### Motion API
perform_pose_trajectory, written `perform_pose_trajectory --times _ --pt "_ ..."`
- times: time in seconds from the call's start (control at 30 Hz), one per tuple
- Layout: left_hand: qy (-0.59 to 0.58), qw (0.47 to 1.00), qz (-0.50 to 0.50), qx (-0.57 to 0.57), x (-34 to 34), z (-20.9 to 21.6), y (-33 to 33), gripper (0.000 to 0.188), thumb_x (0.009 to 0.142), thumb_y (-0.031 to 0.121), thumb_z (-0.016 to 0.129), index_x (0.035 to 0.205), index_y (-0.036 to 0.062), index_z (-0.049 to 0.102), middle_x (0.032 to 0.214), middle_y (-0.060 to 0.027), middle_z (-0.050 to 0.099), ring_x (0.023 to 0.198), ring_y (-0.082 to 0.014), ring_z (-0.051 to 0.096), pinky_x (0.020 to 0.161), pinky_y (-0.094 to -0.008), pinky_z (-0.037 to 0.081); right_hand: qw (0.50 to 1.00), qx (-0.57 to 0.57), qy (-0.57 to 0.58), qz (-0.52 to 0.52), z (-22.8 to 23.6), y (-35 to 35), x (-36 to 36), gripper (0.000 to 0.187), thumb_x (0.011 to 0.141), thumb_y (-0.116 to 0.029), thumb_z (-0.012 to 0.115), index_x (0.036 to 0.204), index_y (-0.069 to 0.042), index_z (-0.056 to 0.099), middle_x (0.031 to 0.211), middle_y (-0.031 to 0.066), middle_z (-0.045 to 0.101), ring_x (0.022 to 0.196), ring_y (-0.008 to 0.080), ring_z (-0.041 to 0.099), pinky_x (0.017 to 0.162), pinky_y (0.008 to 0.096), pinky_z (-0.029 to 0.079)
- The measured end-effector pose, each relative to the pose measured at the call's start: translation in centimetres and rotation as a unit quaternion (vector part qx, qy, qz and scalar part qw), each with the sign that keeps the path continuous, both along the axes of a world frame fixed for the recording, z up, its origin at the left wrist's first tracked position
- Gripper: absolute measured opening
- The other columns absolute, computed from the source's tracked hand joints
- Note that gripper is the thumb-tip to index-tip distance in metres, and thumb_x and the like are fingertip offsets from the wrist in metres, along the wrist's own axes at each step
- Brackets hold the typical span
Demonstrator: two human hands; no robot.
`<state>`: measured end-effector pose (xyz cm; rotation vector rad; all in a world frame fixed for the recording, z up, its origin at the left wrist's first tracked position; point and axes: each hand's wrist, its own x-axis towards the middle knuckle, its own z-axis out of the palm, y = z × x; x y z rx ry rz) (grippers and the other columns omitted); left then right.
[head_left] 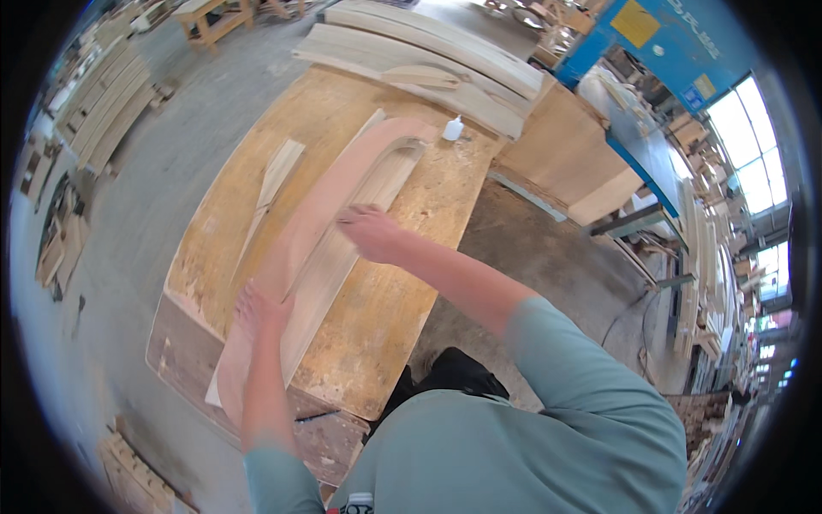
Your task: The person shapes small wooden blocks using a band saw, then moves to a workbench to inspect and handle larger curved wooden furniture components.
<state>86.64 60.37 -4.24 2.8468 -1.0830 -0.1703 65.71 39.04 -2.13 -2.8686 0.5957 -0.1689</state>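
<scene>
A long, curved pinkish-brown template (318, 202) lies on a pale wooden board (353, 233) on the worktable. My left hand (262, 310) rests flat on the template's near part, fingers stretched out. Farther along, my right hand (370, 233) is closed over the board, beside the template's right edge. Its fingers are curled and slightly blurred, and whatever may be in them cannot be made out. Near the template's far, hooked end stands a small white squeeze bottle (453, 128). A dark pencil-like stick (317, 416) lies at the table's near edge.
The worn yellowish worktable (385, 343) also carries a thin wood offcut (272, 184) on the left. Long planks (419, 60) are stacked across its far end. At the right stands a blue machine (659, 47) with a metal table. More stacked boards (103, 103) stand far left.
</scene>
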Motion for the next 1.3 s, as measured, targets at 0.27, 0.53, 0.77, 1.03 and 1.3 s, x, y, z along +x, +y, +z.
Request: perform_pose_trajectory --times 0.27,0.53,0.77,1.03,1.3 --pt "-0.002 1.000 -0.016 -0.017 0.5 0.1 0.8 0.091 0.066 0.041 0.085 0.141 0.0107 0.043 0.129 -0.0123 0.059 0.124 -0.0318 0.054 0.107 -0.0458 0.039 0.982 -0.048 0.083 0.164 -3.2 -4.0 12.3 0.049 0.084 -0.011 0.067 0.132 -0.008 0.056 0.131 0.0060 0.058 0.130 0.0251 0.050 0.110 0.0463 0.037" --pt "0.023 1.000 0.010 -0.001 1.2 -0.7 0.7 0.094 0.064 0.037 0.087 0.140 0.0074 0.042 0.133 -0.0155 0.055 0.128 -0.0350 0.050 0.109 -0.0495 0.037 0.953 -0.029 0.193 0.230 -0.7 -4.9 14.4 0.058 0.065 -0.020 0.086 0.116 -0.009 0.063 0.119 0.0026 0.062 0.119 0.0224 0.056 0.094 0.0415 0.045" --pt "0.047 0.997 0.031 0.056 1.2 -0.4 -0.2 0.096 0.063 0.035 0.089 0.140 0.0040 0.040 0.131 -0.0197 0.054 0.126 -0.0389 0.049 0.110 -0.0506 0.036 0.959 -0.020 0.151 0.240 -1.5 -5.6 13.8 0.046 0.075 -0.023 0.079 0.116 -0.009 0.063 0.118 0.0024 0.062 0.114 0.0207 0.058 0.090 0.0399 0.045" --pt "0.085 0.994 0.037 0.051 1.5 -0.8 -1.4 0.107 0.060 0.035 0.090 0.145 0.0036 0.034 0.136 -0.0210 0.051 0.132 -0.0417 0.043 0.114 -0.0540 0.031 0.966 -0.003 0.100 0.237 -2.7 -7.0 13.8 0.033 0.084 -0.024 0.069 0.113 -0.010 0.066 0.114 0.0020 0.063 0.108 0.0197 0.060 0.087 0.0391 0.046" --pt "0.240 0.961 0.097 0.100 2.4 -0.6 -2.5 0.036 0.097 0.027 0.053 0.124 0.0094 0.070 0.132 -0.0182 0.065 0.128 -0.0346 0.055 0.108 -0.0478 0.040 0.971 0.086 0.029 0.221 -7.4 -5.5 14.6 0.013 0.085 -0.005 0.057 0.081 -0.003 0.068 0.081 0.0206 0.066 0.075 0.0354 0.067 0.067 0.0469 0.052"
